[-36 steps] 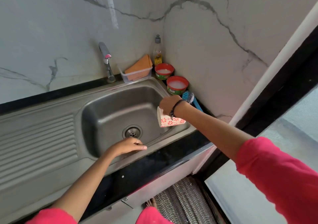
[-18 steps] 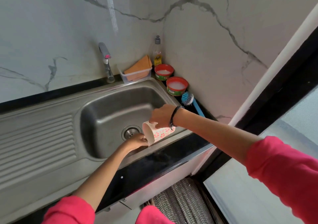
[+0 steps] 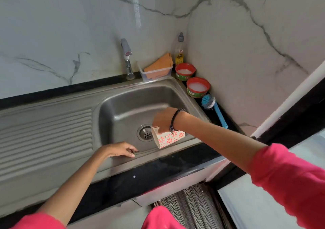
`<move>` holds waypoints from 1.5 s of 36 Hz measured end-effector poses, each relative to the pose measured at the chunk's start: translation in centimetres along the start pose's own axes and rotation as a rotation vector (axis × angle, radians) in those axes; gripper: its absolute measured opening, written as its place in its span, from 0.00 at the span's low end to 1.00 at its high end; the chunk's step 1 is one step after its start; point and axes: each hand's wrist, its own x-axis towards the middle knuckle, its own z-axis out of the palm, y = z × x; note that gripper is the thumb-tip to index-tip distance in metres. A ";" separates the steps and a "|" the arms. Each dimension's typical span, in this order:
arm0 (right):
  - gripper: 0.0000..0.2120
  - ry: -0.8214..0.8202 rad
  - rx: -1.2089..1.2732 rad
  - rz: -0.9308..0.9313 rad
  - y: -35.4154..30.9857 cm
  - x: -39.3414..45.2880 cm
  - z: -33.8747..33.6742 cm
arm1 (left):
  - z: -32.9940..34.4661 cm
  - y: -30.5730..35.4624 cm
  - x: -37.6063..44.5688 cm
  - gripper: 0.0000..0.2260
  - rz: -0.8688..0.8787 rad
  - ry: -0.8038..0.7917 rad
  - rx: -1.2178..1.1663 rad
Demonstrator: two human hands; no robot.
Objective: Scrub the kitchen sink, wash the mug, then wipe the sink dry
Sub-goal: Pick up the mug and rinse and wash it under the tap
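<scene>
My right hand [image 3: 164, 120] grips the mug [image 3: 168, 139], tipped on its side over the sink [image 3: 123, 102] basin beside the drain [image 3: 145, 135]. My left hand [image 3: 121, 150], at the mug's mouth half a second ago, has dropped back and rests with loose fingers on the sink's front rim, holding nothing. The tap [image 3: 127, 58] is not running, so I judge the mug's wash is not yet under way.

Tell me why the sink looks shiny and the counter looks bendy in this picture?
In the head view, soft daylight bounces off the steel sink, making pale glare bands on its back wall; the wide-angle lens curves the counter edge and wall lines; the mug in the right hand looks slightly soft.
</scene>
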 end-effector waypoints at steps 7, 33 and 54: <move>0.18 0.087 0.138 -0.059 -0.3 2.2 -0.2 | 1.1 1.7 1.0 0.15 0.026 0.142 0.007; 0.17 -0.228 0.055 -0.291 -0.9 16.6 -3.5 | -2.4 -3.8 2.2 0.16 -0.311 -0.099 0.880; 0.12 0.385 1.073 0.442 11.3 15.7 1.9 | -23.6 3.2 9.3 0.17 -0.068 0.884 -0.371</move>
